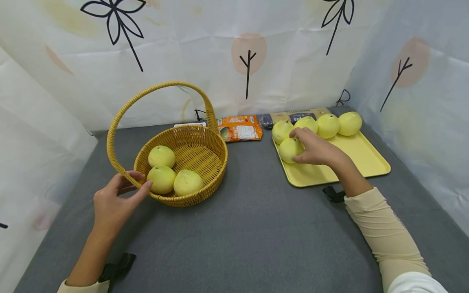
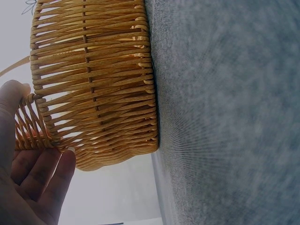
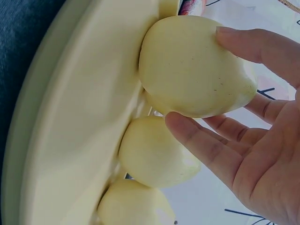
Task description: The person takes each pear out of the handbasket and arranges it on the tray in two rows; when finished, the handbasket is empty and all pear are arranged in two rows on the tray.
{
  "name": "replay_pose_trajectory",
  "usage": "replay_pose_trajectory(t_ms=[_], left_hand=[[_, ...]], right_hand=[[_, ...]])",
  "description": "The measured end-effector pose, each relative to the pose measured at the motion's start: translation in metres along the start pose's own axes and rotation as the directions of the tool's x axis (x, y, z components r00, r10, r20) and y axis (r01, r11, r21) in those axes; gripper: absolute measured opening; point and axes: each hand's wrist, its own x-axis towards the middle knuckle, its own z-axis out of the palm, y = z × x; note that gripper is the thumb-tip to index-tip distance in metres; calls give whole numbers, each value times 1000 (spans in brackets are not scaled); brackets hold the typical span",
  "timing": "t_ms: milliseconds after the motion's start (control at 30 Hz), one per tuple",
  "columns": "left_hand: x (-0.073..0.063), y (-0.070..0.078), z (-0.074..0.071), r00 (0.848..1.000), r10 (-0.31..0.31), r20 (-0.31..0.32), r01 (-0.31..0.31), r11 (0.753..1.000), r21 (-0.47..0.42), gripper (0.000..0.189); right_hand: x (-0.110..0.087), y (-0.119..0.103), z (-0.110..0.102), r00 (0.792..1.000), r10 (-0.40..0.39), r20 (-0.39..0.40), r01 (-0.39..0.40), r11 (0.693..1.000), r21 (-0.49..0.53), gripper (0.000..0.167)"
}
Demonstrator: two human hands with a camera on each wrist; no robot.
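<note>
On the left, a yellow wicker basket with a tall arched handle holds three pale yellow pomelos. My left hand grips the base of the handle at the near-left rim; the left wrist view shows the thumb on one side of the woven handle and fingers on the other. At the yellow tray, my right hand has thumb and fingers around the front-left pomelo. In the right wrist view this pomelo sits against the tray surface, between thumb and fingertips.
Several more pomelos line the tray's back edge. Behind stand an orange snack packet and a long dark-and-tan package. Grey cloth covers the table. Printed white curtains enclose the back and sides.
</note>
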Motion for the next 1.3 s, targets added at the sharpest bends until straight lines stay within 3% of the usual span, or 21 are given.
replay_pose_trajectory(t_ms=[367, 600, 833, 1067, 1167, 1300], left_hand=[[0, -1, 0, 1000, 13, -6, -13, 1000, 6, 34], [-1, -4, 1, 1000, 19, -6, -19, 1000, -3, 34], [-1, -3, 0, 1000, 3, -1, -3, 1000, 6, 35], [-2, -5, 0, 1000, 4, -1, -4, 1000, -7, 35], [-2, -6, 1, 1000, 5, -3, -5, 1000, -9, 34], [-1, -5, 1, 1000, 9, -5, -9, 1000, -6, 35]], right_hand=[[-3, -14, -4, 999, -28, -47, 27, 1000, -15, 57], [9, -41, 0, 984, -145, -99, 146, 989, 0, 41], [45, -88, 19, 949, -302, -89, 303, 953, 0, 35], [95, -148, 54, 906, -424, 1, 424, 905, 47, 33], [114, -164, 71, 910, -412, 33, 407, 908, 101, 34], [134, -179, 94, 934, -349, 71, 326, 918, 227, 38]])
